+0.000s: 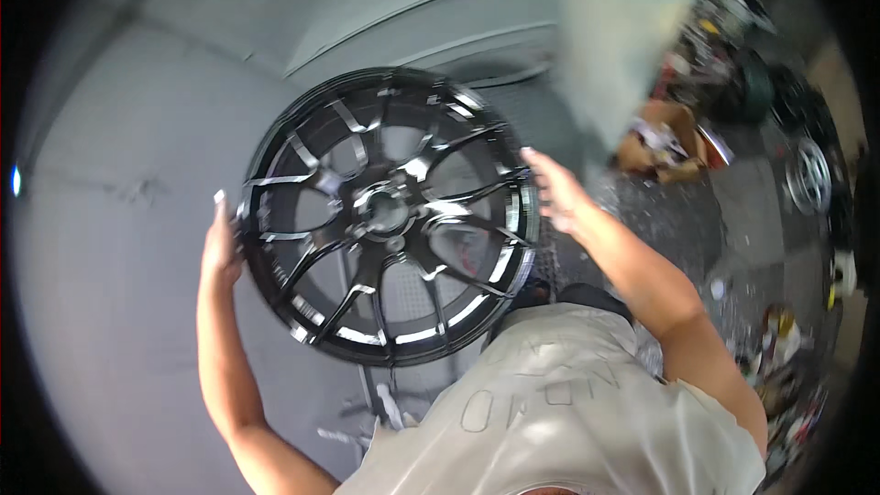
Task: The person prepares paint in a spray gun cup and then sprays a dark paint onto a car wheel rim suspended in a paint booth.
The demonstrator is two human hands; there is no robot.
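A glossy black multi-spoke car wheel rim (371, 261) hangs between my two hands, its spoked face turned up toward me. No tyre is on it, and grey ground shows through the gaps between the spokes. My left hand (221, 243) presses against the left edge of the rim, thumb pointing up and the other fingers hidden behind it. At the right edge, my right hand (556, 191) grips the barrel with its fingers curled toward the far side. Motion blurs both hands a little.
A grey wall (119, 247) fills the left, and a pale blurred panel (623, 27) stands at the upper right. Right of it are an open cardboard box (665, 133), a silver wheel (808, 176) and scattered clutter on the stained floor (674, 229).
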